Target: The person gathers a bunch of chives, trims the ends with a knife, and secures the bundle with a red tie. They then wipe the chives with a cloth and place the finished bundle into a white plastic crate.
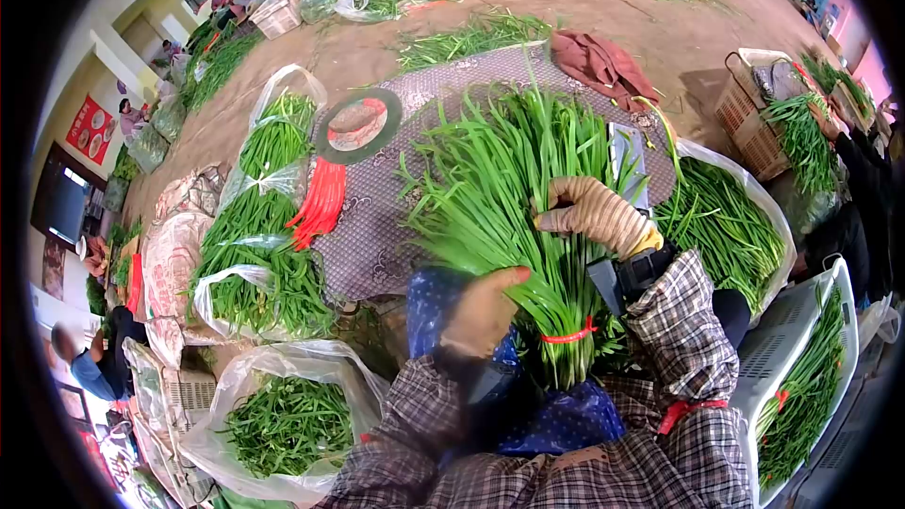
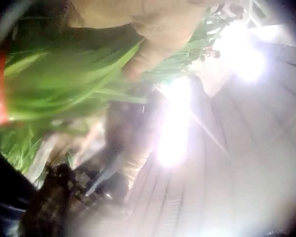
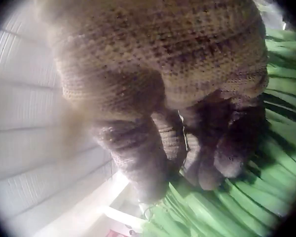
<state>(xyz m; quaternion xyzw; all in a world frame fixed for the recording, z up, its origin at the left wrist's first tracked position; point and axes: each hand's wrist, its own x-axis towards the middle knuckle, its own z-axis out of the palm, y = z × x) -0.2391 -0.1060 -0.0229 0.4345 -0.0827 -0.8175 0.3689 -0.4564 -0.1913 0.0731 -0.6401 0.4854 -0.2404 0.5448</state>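
A large bunch of long green leaves point(image 1: 509, 170) stands fanned out in front of the person's body, bound near its base by a red tie point(image 1: 568, 333); the red tie point(image 2: 0, 86) also shows in the left wrist view. The bare left hand point(image 1: 481, 313) is at the bunch's lower left, one digit extended against the leaves; in the left wrist view this hand point(image 2: 153, 27) lies along them. The right hand point(image 1: 594, 215), in a striped knit glove, has curled fingers pinching leaves at the bunch's right. In the right wrist view the gloved hand point(image 3: 163, 84) partly hides its grip.
Open bags of greens point(image 1: 287, 424) point(image 1: 721, 226) flank the person. A white crate point(image 1: 768, 368) stands at the right. On the patterned cloth point(image 1: 368, 245) lie red ties point(image 1: 322, 203), a round tape roll point(image 1: 358, 125) and a brown cloth point(image 1: 603, 66). Other people sit farther off.
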